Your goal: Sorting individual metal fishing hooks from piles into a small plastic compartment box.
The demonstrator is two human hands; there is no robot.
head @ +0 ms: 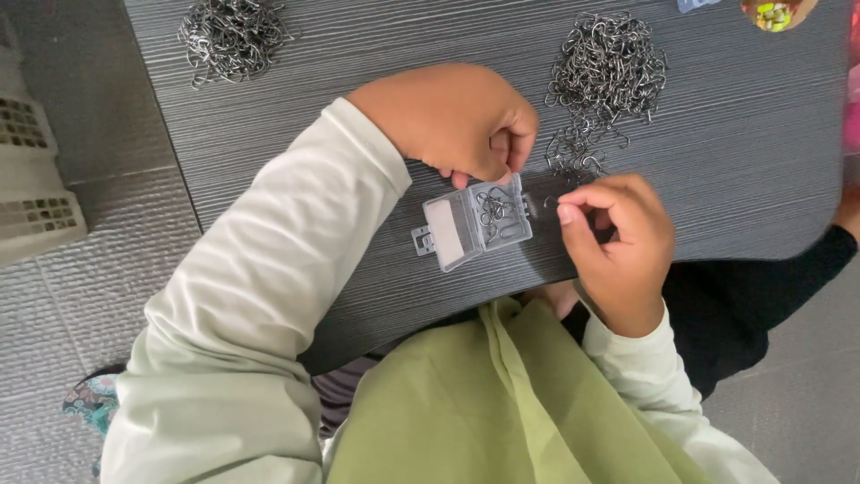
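A small clear plastic box lies open on the dark grey table, with several small metal hooks in one half. My left hand rests at the box's far edge, its fingertips pinching the rim. My right hand sits just right of the box, thumb and forefinger pinched on a small metal hook. A heap of the same hooks lies beyond my right hand.
A second heap of hooks sits at the table's far left. A white slatted basket stands on the tiled floor to the left. A dark sleeve of another person shows at the right edge.
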